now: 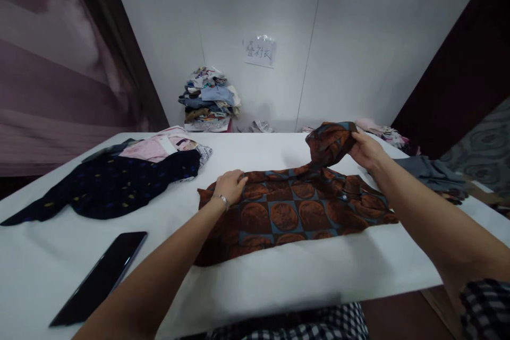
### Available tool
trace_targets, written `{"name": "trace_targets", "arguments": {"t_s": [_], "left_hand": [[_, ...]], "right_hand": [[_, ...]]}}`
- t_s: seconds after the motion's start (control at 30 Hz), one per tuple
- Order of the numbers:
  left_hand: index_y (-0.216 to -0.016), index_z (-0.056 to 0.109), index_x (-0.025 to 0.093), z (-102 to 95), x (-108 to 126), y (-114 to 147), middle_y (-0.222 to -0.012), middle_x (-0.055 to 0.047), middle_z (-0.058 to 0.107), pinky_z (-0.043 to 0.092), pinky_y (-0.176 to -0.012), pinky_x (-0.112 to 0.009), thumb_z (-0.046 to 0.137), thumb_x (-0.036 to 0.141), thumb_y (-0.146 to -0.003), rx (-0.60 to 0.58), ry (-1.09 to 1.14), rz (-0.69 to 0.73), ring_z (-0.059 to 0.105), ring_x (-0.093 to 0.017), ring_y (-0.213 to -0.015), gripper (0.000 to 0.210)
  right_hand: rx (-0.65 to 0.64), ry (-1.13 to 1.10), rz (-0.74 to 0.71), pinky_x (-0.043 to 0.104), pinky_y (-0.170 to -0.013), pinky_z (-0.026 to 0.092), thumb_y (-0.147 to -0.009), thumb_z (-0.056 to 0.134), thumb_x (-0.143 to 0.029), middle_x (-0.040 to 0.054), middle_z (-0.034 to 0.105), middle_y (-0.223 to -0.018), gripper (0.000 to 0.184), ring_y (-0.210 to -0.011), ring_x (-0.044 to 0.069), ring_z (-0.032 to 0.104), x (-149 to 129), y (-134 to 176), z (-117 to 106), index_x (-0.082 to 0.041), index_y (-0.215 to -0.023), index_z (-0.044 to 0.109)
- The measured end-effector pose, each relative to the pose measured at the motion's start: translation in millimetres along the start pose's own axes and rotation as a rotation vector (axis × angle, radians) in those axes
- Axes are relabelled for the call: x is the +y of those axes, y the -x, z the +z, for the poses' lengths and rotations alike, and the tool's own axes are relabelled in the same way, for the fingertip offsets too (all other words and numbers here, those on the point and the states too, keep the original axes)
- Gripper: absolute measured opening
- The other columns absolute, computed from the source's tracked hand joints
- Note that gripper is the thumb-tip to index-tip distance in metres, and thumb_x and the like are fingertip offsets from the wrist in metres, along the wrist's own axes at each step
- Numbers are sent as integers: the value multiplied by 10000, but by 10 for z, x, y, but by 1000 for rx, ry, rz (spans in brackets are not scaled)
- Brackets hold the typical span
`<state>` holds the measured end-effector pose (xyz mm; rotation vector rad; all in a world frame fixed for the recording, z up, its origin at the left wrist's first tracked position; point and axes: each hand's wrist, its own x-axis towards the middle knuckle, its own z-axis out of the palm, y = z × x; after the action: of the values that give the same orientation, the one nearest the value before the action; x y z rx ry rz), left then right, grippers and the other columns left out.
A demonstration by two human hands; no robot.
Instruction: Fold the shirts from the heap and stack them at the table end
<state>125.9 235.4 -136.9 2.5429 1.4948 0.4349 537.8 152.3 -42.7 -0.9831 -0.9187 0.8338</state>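
A brown shirt point(283, 215) with a pattern of rust-coloured circles on blue-grey squares lies across the white table, partly folded, its long side towards me. My left hand point(231, 186) rests at its upper left edge, fingers closed against the cloth; the fingertips are partly hidden. My right hand point(365, 150) grips the end of a sleeve point(329, 143) and lifts it above the far edge of the shirt. The raised sleeve is bunched and hangs down to the body of the shirt. A small light button shows near the shirt's right part.
A dark blue patterned garment point(119, 183) and a pink garment point(151, 147) lie at the left. Nearer me is a black phone-like slab point(101, 276). A tall clothes pile point(209, 100) stands at the back wall. Grey clothing point(428, 171) lies at the right edge.
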Motion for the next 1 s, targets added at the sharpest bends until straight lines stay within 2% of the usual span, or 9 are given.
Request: {"name": "trace_targets", "arguments": {"t_s": [0.17, 0.23, 0.33, 0.4, 0.5, 0.63, 0.73, 0.87, 1.0], "left_hand": [[-1299, 517, 252, 208, -208, -618, -1306, -76, 572, 379, -978, -359, 560, 293, -791, -235, -93, -55, 497, -247, -1215, 511], [-1194, 605, 265, 285, -270, -752, -1181, -71, 653, 428, -893, -348, 637, 270, -707, -306, -98, -82, 582, -263, -1095, 488], [-893, 711, 230, 292, -350, -896, -905, -49, 722, 460, -745, -300, 687, 289, -632, -371, -88, -119, 650, -249, -879, 269], [-810, 699, 208, 236, -412, -980, -799, -34, 711, 452, -668, -263, 649, 330, -675, -356, -71, -143, 648, -212, -784, 189], [-877, 665, 187, 118, -521, -1094, -806, -31, 695, 432, -623, -234, 530, 388, -785, -274, -52, -187, 630, -177, -762, 258], [-934, 633, 192, 16, -631, -1199, -893, -60, 692, 418, -632, -247, 525, 438, -777, -192, -108, -190, 621, -197, -820, 311], [-945, 644, 215, 17, -655, -1234, -932, -64, 695, 416, -653, -250, 568, 376, -719, -257, -164, -113, 622, -207, -854, 287], [-731, 673, 212, 65, -643, -1242, -741, -36, 691, 408, -598, -241, 624, 284, -592, -389, -172, -105, 627, -194, -713, 164], [-800, 665, 206, 35, -622, -1209, -794, -38, 695, 408, -607, -240, 591, 295, -616, -346, -175, -92, 629, -201, -765, 218]], "right_hand": [[-15, 2, 12, 271, -690, 539, -797, 520, -152, -1, 680, -864, 122, -759, 139, 643, -48, -99, 59, -224, -851, 601], [-1, 16, 23, 261, -667, 539, -807, 499, -144, 1, 680, -854, 143, -745, 134, 638, -44, -232, 109, -223, -852, 609], [59, 44, 29, 282, -659, 545, -811, 481, -138, 2, 672, -803, 146, -725, 146, 631, -19, -556, 211, -233, -821, 592], [124, 33, -9, 302, -675, 550, -802, 473, -131, -4, 658, -760, 140, -725, 155, 626, -2, -833, 289, -239, -803, 561], [217, -25, -134, 326, -707, 553, -797, 469, -158, -16, 631, -739, 98, -744, 162, 622, 13, -1245, 377, -245, -819, 509], [214, -10, -217, 354, -734, 549, -813, 491, -246, -17, 605, -773, 52, -786, 170, 617, 54, -1577, 371, -250, -861, 474], [177, 58, -176, 364, -738, 546, -812, 516, -283, -9, 601, -794, 79, -813, 178, 611, 136, -1627, 305, -248, -870, 476], [191, 90, -113, 363, -742, 543, -806, 528, -290, -5, 597, -788, 83, -816, 178, 609, 265, -1598, 264, -245, -863, 488], [212, 62, -150, 352, -769, 534, -798, 517, -265, -3, 602, -802, 63, -841, 170, 612, 265, -1536, 327, -241, -845, 482]]}}
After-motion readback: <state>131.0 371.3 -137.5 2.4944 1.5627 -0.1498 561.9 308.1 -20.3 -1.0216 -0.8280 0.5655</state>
